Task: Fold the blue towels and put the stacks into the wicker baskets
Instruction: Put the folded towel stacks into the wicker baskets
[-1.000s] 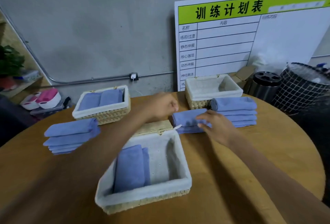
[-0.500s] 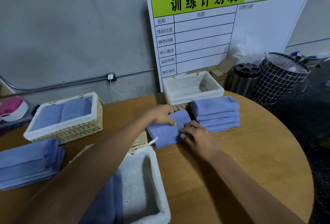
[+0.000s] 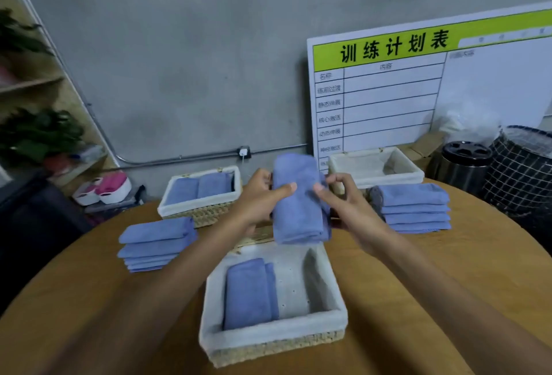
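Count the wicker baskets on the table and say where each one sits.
3. The near basket sits front centre, below the held towel. The left basket is at the back left. The far basket stands at the back right, before the whiteboard. None appears hidden.

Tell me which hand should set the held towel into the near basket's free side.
Probably the right hand: both hands grip the folded towel, but the near basket has bare liner on its right, towels on its left.
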A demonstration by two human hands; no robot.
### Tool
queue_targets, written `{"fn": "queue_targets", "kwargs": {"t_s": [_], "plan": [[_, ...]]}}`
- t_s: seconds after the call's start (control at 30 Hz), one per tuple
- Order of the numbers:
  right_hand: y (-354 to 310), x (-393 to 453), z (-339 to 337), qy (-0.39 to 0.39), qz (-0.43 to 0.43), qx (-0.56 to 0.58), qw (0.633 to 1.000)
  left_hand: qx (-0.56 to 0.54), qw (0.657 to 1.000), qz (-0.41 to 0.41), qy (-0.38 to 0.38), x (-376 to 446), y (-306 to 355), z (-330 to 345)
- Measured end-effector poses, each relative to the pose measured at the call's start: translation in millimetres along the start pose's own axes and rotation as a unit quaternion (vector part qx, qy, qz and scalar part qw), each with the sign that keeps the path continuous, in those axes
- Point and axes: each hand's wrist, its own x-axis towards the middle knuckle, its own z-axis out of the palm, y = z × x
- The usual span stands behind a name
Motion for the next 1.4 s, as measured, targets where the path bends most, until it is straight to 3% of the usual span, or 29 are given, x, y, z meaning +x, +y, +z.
{"fn": "queue_targets", "kwargs": {"t_s": [0.13, 0.27, 0.4, 0.5, 0.7, 0.83, 1.0, 1.1, 1.2, 1.3, 1.4], "plan": [[14.2, -12.6, 22.4, -0.036, 0.044, -0.073, 0.996, -0.022, 0.997, -0.078, -0.013, -46.6, -32.0, -22.6], [28.2, -23.3, 25.5, -0.094, 0.082, -0.231, 0.965, -0.041, 0.989, -0.106, -0.098, -77.4, -68.6, -31.7], [34.0, -27.2, 33.6, -0.145, 0.063, -0.433, 0.887, 0.074, 0.986, -0.057, -0.142, -86.0, -98.1, -21.1], [39.5, -24.7, 44.2, -0.180, 0.058, -0.522, 0.831, 0.130, 0.980, -0.047, -0.144, -79.9, -101.3, -15.8], [48.0, -28.3, 55.9, -0.207, 0.067, -0.600, 0.770, 0.219, 0.951, -0.064, -0.207, -72.5, -104.3, -6.6], [41.7, -29.0, 60.9, -0.237, 0.078, -0.634, 0.732, 0.315, 0.919, 0.000, -0.236, -63.8, -100.8, 0.0], [31.7, -28.8, 41.4, -0.183, -0.086, -0.634, 0.747, 0.365, 0.895, 0.057, -0.250, -62.0, -91.6, -11.6], [25.8, -25.7, 33.0, -0.202, -0.127, -0.677, 0.696, 0.458, 0.855, 0.107, -0.218, -60.3, -86.1, -27.2], [37.2, -24.9, 28.8, -0.233, -0.107, -0.709, 0.657, 0.505, 0.825, 0.118, -0.224, -63.3, -93.0, -29.4], [52.0, -25.5, 26.8, -0.251, -0.094, -0.713, 0.648, 0.575, 0.777, 0.142, -0.211, -70.1, -114.7, -20.9], [53.7, -22.2, 28.5, -0.259, -0.084, -0.713, 0.646, 0.579, 0.774, 0.127, -0.220, -67.1, -117.3, -20.3]]}}
